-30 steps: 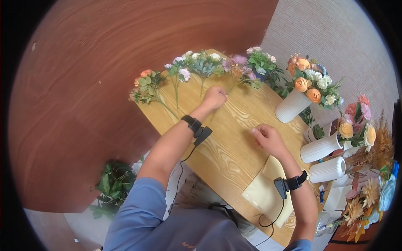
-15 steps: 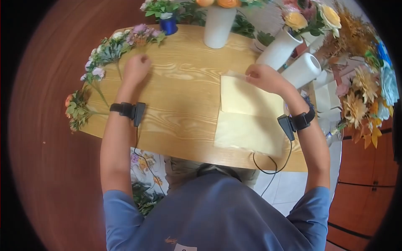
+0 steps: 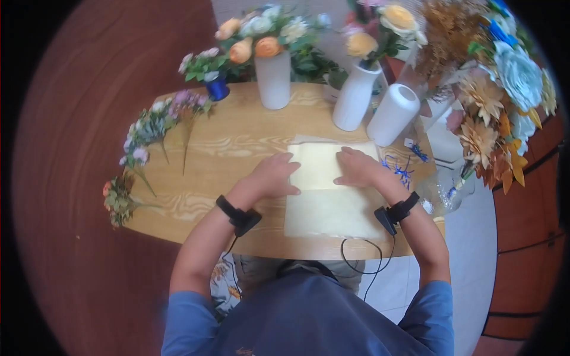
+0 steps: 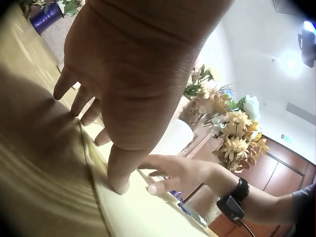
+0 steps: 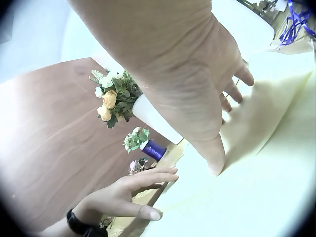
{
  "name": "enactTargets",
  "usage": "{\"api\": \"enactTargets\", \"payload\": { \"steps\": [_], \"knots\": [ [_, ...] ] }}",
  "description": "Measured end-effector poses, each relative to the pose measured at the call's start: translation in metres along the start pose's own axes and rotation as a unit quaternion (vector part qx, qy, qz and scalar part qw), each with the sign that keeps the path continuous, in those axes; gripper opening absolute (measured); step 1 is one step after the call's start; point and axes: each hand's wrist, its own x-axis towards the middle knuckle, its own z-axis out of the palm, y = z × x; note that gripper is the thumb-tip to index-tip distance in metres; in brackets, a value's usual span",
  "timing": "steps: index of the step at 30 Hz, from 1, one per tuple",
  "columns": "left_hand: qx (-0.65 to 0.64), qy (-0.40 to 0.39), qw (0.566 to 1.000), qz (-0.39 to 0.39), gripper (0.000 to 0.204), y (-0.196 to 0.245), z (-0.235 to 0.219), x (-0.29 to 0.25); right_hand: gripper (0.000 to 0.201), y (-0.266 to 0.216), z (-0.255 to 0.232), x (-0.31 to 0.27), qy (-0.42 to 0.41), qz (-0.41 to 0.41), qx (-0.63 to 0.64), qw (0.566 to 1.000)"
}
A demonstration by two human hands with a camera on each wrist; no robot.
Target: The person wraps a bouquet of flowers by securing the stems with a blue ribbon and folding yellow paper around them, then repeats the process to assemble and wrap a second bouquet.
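Room above near paper (image 3: 332,215) | vases (image 3: 354,99) block beyond | flowers (image 3: 140,155) left

Wood-grained reddish-brown panel (image 3: 71,148) stands left of table (image 3: 225,178). Tabletop light wood, swirled grain, curved edge. Floor (image 3: 389,282) pale, tiled, joints visible. Red-brown cabinet front (image 3: 522,279) at right, dark seams. Left wrist view: whitish ceiling (image 4: 252,29), round light (image 4: 291,64) glaring, slatted fitting (image 4: 301,112), small greenish sign (image 4: 286,138) above reddish panels (image 4: 279,170); sign lettering illegible.

Pale yellow paper (image 3: 332,213) — flat on table (image 3: 231,124)
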Motion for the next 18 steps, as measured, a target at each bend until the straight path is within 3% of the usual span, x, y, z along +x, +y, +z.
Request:
{"api": "enactTargets", "payload": {
  "steps": [3,4,7,9,16,18],
  "knots": [
    [-0.024,0.003,1.0,0.001,0.066,0.005,-0.002,0.002,0.036,0.001,0.01,0.008,0.077,-0.072,-0.013,0.994],
    [-0.02,-0.011,0.999,0.026,0.066,0.006,0.0,0.003,0.033,0.002,0.017,0.011,0.146,-0.092,0.005,0.985],
    [-0.019,0.01,1.0,0.007,0.063,0.012,0.005,0.008,0.036,-0.009,0.013,0.011,0.153,-0.022,0.02,0.988],
    [-0.012,0.017,1.0,-0.016,0.062,0.013,0.001,0.005,0.042,-0.013,0.01,0.02,0.099,0.022,0.065,0.993],
    [-0.011,0.029,0.999,-0.029,0.062,0.011,-0.002,0.004,0.049,-0.002,0.009,0.035,0.068,0.025,0.117,0.99],
    [-0.005,-0.01,1.0,-0.027,0.062,0.01,-0.003,0.004,0.049,0.0,0.01,0.037,0.06,0.014,0.114,0.992]
  ]
}}
